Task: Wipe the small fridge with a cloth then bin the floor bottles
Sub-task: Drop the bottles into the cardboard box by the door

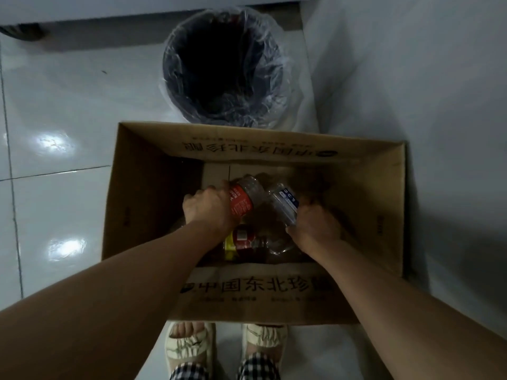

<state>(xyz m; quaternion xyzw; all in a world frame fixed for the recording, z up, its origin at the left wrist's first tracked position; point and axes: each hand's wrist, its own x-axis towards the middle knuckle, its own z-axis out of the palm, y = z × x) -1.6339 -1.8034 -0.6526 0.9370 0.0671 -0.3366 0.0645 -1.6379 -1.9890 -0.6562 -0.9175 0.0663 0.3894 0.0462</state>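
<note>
Each grip holds one bottle: left hand [210, 208] the red-labelled clear plastic bottle [244, 198], right hand [315, 229] the blue-labelled one [284, 202]; the black lined bin [222, 69] stands beyond both.

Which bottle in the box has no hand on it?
The yellow-capped bottle, lying nearest the feet. The left hand grips the red-label bottle; the right hand grips the blue-label bottle.

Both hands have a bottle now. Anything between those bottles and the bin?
Only the cardboard box's far wall. The red-label bottle and blue-label bottle sit inside the box and must be lifted over it. The lined bin just beyond stands open, no lid.
</note>
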